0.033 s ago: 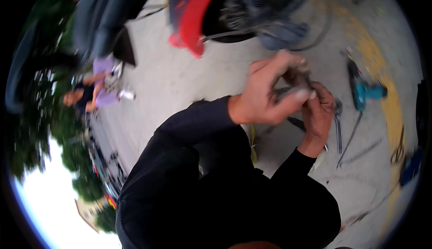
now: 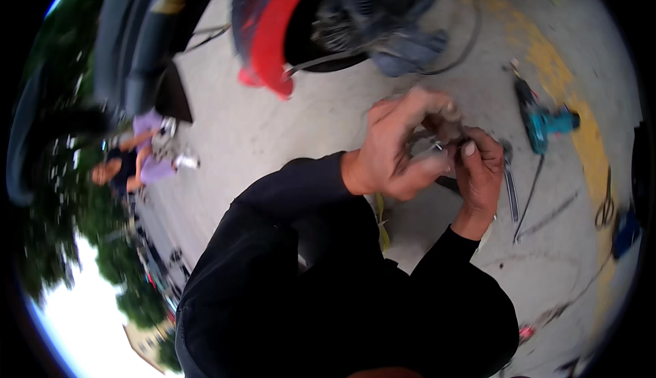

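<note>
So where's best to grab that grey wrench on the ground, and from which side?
The wrench is probably best gripped mid-shaft, pinching across it from above: it appears to lie flat, its long, straight shaft running roughly toward you, the wider end farther away.

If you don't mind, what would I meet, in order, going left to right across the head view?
Person in purple, red curved panel, left hand, right hand, wrench, teal power tool, blue object.

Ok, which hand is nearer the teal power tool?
Right: the right hand is left of the teal power tool and slightly lower in the picture; the left hand is farther left.
</note>
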Available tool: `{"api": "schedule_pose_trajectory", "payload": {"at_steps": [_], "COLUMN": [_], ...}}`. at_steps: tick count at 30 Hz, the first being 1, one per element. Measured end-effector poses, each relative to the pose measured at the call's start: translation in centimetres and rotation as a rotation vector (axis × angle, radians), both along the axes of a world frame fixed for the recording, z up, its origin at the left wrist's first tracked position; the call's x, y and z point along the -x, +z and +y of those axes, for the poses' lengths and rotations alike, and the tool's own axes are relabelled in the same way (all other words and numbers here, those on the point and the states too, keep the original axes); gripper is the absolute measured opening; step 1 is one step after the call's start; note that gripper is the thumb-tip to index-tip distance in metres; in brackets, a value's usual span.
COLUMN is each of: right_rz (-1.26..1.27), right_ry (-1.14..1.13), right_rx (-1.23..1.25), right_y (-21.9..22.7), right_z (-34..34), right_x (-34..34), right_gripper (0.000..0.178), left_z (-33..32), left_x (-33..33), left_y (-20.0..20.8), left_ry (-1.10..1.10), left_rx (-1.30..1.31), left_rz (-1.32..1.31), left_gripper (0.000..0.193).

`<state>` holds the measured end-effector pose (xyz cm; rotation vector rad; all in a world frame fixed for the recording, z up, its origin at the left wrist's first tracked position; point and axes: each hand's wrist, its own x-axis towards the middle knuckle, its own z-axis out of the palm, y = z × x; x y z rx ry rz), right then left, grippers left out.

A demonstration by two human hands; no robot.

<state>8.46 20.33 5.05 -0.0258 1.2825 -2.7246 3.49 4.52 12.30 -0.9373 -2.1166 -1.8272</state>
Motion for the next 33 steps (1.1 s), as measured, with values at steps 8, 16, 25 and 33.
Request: {"api": "schedule_pose_trajectory", "payload": {"at_steps": [8,16,25,33], "right_rz": [-0.052,0.156,0.079,-0.081], "right_ry": [-0.162,0.087,0.038,0.075], "right_rx": [-0.151,-0.099,0.128,0.202], "right_y": [4.4,1.3,-11.1,-13.5], "right_z": [6.0,4.9,-1.0,-2.8], "right_x": [-1.4,5.4,1.6,-2.5], "right_gripper": [0.040,0.034,0.034,0.028], "left_z": [6.2,-0.9,-8.5,-9.1], "left_x": [3.2,4.7,5.5,7.0], "left_y": [-4.1,-4.7,-9.9,-11.3], "left_ry": [-0.251,-0.030,0.258,0.190], "left_rx": [0.275,0.739,0.260,-0.410], "left_rz": [0.020,-0.446,-0.874,-1.091], "left_gripper": [0.025,0.045,0.061,0.025]}}
